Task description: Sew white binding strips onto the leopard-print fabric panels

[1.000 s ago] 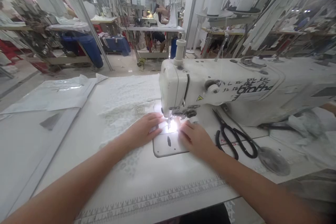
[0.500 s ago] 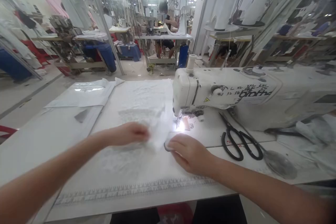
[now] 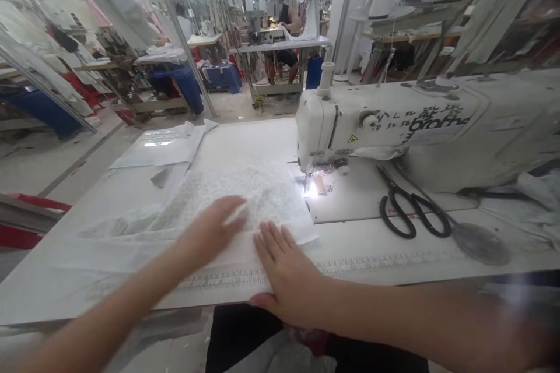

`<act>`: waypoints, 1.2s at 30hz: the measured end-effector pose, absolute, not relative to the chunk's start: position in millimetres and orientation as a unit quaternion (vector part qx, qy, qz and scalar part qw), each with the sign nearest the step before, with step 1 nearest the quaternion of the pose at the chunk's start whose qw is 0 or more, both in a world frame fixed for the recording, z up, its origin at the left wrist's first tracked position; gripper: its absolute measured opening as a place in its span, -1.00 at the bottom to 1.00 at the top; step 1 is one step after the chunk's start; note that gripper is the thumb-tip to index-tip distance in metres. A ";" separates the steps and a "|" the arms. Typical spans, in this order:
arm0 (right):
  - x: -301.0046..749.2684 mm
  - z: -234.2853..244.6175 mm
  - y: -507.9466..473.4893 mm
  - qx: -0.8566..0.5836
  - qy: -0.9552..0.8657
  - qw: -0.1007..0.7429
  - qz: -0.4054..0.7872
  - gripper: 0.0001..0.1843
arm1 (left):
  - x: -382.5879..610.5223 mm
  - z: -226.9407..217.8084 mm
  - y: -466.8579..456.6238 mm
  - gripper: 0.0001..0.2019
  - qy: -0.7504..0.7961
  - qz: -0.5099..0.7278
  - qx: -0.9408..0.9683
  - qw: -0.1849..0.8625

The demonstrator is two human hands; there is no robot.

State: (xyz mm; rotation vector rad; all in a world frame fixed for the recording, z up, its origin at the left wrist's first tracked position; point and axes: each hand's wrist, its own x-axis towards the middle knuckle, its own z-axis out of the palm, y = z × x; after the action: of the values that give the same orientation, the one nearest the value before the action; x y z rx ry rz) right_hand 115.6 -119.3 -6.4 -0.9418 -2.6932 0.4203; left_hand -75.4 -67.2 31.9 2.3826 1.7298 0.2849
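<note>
The white lace cloth [image 3: 258,192] no longer sits under the head of the sewing machine [image 3: 394,128]. A second ago both hands were crowded at the lit needle plate [image 3: 322,187], fingertips on either side of the glow. Now the cloth has been drawn back and lies spread flat on the bench [image 3: 371,242] in the centre of the frame, its right edge just beside the plate. The left hand [image 3: 210,233] has come down and left from the machine. It rests on the cloth with fingers stretched out and holds nothing, though it is blurred by motion. The right hand [image 3: 286,271] has also pulled back toward the lower centre. It lies palm down with fingers spread wide, fingertips on the cloth's near edge and the heel of the hand over the printed ruler [image 3: 376,261] along the front of the bench. The black scissors [image 3: 413,214] lie where they were, right of the plate and well apart from both hands. Folded white sheets [image 3: 161,148] stay at the far left of the bench. In the upper centre another person [image 3: 284,14] sits at a distant table.
</note>
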 end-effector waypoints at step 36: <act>227.2 -7.9 -26.3 -0.402 -0.899 0.170 0.034 -0.53 | 9.1 -0.2 9.7 -0.66 0.354 0.125 0.918 0.129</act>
State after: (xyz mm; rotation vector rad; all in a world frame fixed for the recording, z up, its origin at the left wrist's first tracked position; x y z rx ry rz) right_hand 227.2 -26.3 -7.9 -1.1418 -2.5555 0.0962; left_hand 9.1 9.7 -0.2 2.6677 1.0301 0.3639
